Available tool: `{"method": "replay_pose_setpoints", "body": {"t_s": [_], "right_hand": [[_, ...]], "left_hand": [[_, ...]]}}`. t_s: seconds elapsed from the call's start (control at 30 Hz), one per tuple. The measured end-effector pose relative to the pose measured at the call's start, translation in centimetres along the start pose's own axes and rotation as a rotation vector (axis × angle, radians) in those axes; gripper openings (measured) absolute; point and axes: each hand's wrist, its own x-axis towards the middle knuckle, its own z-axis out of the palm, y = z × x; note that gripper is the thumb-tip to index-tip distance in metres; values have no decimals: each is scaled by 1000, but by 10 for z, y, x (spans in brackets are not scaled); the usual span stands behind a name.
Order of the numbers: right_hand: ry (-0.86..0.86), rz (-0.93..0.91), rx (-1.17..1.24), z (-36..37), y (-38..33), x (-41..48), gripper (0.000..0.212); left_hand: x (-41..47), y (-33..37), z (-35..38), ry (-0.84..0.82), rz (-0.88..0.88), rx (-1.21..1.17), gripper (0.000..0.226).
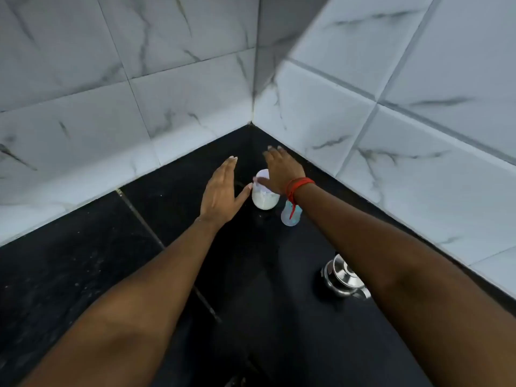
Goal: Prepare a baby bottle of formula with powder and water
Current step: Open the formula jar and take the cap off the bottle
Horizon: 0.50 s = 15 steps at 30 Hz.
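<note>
- Head view puts both my hands over the back corner of the black countertop [83, 275], with the baby bottle [264, 195] between them.
- From my left hand [223, 191] the bottle lies at about 3 o'clock, just beside my thumb tip; whether the thumb touches it I cannot tell.
- My right hand [282, 171] is above and partly in front of the bottle, which sits at about 7 o'clock from that palm, so the right hand looks nearer.
- My fingers on both hands are spread flat and wide, holding nothing.
- Its long axis is upright, leaning slightly in this view; the mouth looks open, with no teat on.
- Clear walls show white formula pooled in the lower part.
- A pale blue piece [290, 216], probably the bottle's cap or teat, lies at the bottle's 4 o'clock, under my wrist with its red thread [298, 185].
- A steel vessel [343, 277] stands well apart at 5 o'clock.
- I judge the next move needs a hand closing round the bottle's body.
</note>
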Motion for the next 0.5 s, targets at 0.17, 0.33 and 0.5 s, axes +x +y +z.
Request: {"method": "replay_pose_setpoints", "body": {"t_s": [0.17, 0.33, 0.5], "right_hand": [[-288, 63, -45, 15, 2, 5, 88], [-291, 59, 33, 13, 0, 7, 91], [-267, 36, 233, -10, 1, -1, 85]], "left_hand": [[8, -10, 5, -2, -35, -22, 80], [1, -4, 9, -77, -88, -213, 104], [-17, -7, 25, -124, -190, -460, 137]]}}
